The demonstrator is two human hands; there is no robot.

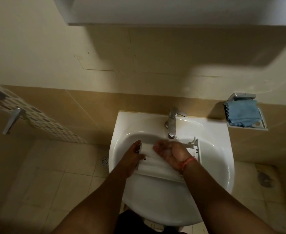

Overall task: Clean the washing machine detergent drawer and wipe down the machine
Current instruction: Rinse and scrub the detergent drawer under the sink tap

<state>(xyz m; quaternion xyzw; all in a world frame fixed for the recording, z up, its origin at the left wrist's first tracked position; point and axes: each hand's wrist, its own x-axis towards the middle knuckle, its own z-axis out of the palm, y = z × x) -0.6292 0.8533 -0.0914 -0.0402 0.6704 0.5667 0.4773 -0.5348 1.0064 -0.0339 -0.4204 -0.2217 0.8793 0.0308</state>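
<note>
While the left hand (133,159) grips the drawer (155,162) over the sink (213,166), the right hand (170,153) lies cupped, fingers apart, palm up under the tap (171,123).

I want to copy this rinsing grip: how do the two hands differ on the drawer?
The left hand grips the left end of the detergent drawer, palm down; the right hand lies over its middle, palm up and cupped under the faucet. The right wrist wears a red thread; the left is bare. Both are inside the sink.
</note>
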